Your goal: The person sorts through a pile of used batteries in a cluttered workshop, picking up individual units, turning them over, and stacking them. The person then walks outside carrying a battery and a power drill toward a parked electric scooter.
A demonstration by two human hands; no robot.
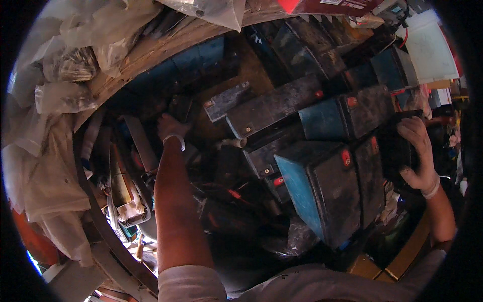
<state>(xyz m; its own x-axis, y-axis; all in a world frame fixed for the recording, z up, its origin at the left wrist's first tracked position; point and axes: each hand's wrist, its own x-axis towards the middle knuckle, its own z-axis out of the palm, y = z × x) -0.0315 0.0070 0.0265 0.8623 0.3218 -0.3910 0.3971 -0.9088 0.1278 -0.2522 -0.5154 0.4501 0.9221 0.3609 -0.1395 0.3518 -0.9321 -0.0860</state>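
My left hand (172, 129), in a pale glove, reaches into the shade beside a small dark block (180, 106). Its fingers are mostly lost in shadow, so its grip cannot be made out. On the right, my gloved right hand (420, 153) has its fingers and thumb around the end of a black block (397, 148), probably a battery. Between my hands are several dusty black batteries with red terminal caps: a large one with a blue side (332, 186), another blue-sided one (347, 115), a long one (274, 105) and a small one (226, 102).
A curved wooden edge (146, 55) borders the pile, with clear plastic bags (55, 166) along the left. More blue-sided batteries (198, 55) sit under that edge. A white container (430, 48) stands at the far right. Cardboard (410, 246) lies near my right forearm.
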